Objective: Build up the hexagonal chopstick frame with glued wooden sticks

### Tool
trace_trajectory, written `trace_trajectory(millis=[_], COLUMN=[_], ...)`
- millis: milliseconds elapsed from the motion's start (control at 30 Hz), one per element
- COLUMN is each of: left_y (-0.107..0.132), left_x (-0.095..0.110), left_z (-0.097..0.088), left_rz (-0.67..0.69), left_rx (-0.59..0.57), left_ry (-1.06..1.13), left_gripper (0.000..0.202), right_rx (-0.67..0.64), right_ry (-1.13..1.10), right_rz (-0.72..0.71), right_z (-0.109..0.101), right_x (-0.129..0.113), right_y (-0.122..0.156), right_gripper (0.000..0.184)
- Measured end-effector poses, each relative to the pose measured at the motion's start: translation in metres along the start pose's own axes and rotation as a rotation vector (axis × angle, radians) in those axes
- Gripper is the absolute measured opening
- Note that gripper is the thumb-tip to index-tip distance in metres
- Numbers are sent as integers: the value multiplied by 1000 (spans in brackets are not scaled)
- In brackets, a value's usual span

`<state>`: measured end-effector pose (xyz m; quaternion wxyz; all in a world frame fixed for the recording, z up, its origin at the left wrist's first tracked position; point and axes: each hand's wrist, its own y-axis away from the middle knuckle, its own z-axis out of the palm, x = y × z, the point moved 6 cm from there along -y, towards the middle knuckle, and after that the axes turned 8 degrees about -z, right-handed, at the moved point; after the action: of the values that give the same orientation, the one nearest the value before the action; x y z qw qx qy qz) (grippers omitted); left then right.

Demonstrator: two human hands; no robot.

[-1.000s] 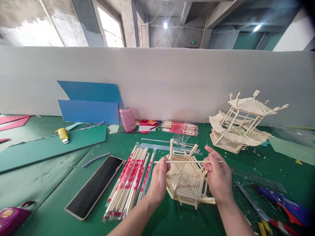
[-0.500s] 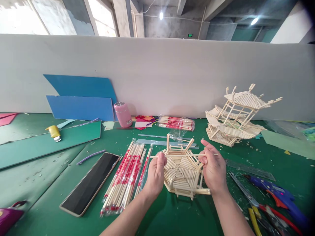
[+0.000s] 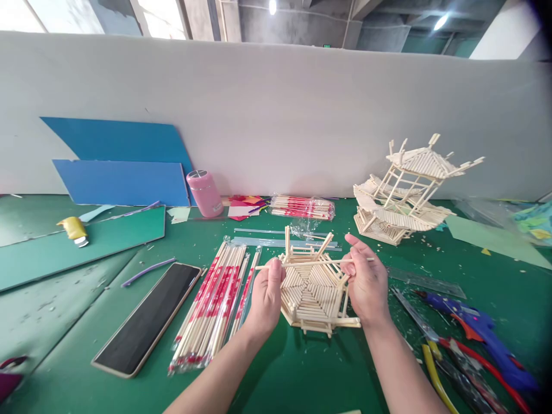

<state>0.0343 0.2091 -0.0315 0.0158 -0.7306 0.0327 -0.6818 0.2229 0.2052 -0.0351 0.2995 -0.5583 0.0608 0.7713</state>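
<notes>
- Over the green table (image 3: 276, 374), the left hand (image 3: 266, 293) is pinching a thin stick (image 3: 314, 263) near one end; the right hand (image 3: 366, 282) is pinching it near the other, with one finger poking out;
- the stick is running almost level from hand to hand, with both tips showing past them; I cannot tell if it is touching the frame (image 3: 311, 289);
- the frame is sitting between the hands, with posts poking up;
- to its left, wrapped sticks (image 3: 211, 310) are lying beside a phone (image 3: 149, 322);
- to its right, scissors (image 3: 416, 318) are lying near a blue glue gun (image 3: 478, 326);
- farther back, a tower (image 3: 401, 215) is standing on the right; a pink can (image 3: 206, 198) is standing beside blue boards (image 3: 125, 181).
</notes>
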Motion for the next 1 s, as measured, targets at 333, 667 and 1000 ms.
trace_trajectory(millis=[333,667,1000], left_y=[0,0,0], left_x=[1,-1,1], left_z=[0,0,1], left_rz=[8,1,-12], left_rx=[8,5,11], left_ry=[-21,-28,-39], left_gripper=[42,43,44], right_rx=[-4,-4,-8], right_ry=[-4,-10,-8], right_rz=[-6,-11,0], right_z=[0,0,0], right_x=[-1,0,0], right_y=[0,-1,0], right_gripper=[28,30,30])
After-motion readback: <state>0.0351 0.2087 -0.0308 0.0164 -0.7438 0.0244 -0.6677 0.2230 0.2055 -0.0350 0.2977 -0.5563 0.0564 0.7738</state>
